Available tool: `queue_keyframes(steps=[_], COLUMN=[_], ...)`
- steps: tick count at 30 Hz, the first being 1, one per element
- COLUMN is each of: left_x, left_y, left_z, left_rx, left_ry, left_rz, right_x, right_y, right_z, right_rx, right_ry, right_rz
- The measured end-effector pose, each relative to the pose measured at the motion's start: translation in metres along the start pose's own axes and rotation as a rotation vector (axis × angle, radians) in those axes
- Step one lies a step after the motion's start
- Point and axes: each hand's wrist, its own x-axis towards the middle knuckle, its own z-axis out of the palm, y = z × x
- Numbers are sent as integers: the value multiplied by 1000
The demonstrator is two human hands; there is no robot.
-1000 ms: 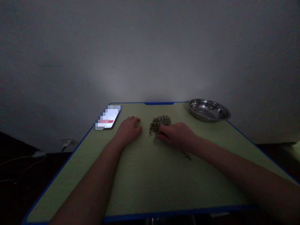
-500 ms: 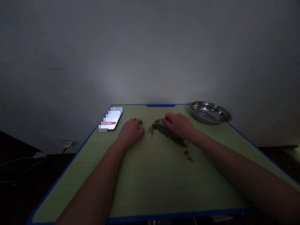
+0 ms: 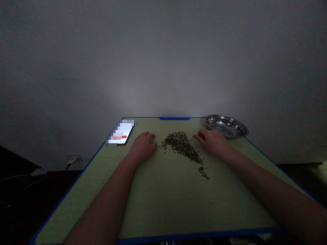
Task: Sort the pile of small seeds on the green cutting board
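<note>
The right hand [image 3: 214,141] pinches a thin, barely visible clear piece [image 3: 191,139] beside the grains [image 3: 180,143], perhaps for a fine edge, while the left hand [image 3: 143,145], loosely parted, rests opposite, likely for support. The dark, coarse grains taper mid-bench [image 3: 163,204], near a shiny, shallow metal bowl [image 3: 227,126].

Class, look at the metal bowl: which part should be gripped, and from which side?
I'd take the metal bowl by its near rim, approaching from the front: thumb inside, fingers beneath. It sits open side up, its flared sides leave the rim exposed, and the wall likely crowds the far side. The right hand is nearer.
</note>
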Motion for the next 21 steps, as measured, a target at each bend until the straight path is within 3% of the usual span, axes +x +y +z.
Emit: queue_keyframes(steps=[8, 21], left_x=[0, 1], left_y=[1, 1], left_z=[-2, -2], left_rx=[6, 15], left_ry=[-17, -10], left_rz=[-16, -8], right_x=[-4, -37], right_y=[-14, -47], right_z=[0, -25], right_rx=[144, 182], right_ry=[-38, -105], right_rz=[-53, -182])
